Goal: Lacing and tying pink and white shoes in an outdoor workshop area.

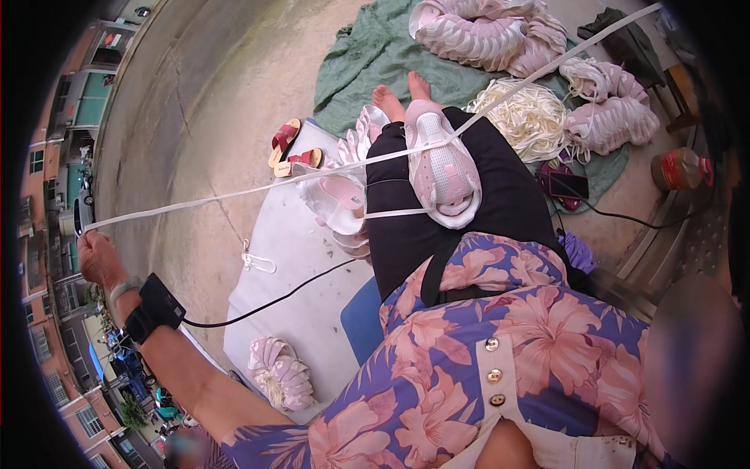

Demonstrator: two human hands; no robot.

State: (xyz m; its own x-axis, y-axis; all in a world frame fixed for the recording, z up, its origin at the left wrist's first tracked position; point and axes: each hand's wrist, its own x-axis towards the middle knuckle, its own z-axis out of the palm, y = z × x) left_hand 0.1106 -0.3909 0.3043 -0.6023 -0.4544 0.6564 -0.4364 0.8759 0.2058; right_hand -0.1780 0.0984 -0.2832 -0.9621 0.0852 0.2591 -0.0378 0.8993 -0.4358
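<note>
A pink and white shoe upper (442, 166) lies on my lap, across my black trousers. My left hand (100, 259) is stretched far out to the left, its fingers closed on the end of a white shoelace (258, 189). That lace runs taut over the shoe upper and on past the upper right edge of view. A shorter strand leaves the side of the shoe toward the left. My right hand is out of view. On my left wrist sit a bracelet and a black strapped device (159, 302) with a cable.
Stacked shoe uppers (492, 35) and a heap of white laces (525, 117) lie on a green cloth (355, 74). More uppers (280, 371) rest on a white sheet (266, 309). Red sandals (286, 134), a phone (568, 185) and a jar (678, 170) are around me.
</note>
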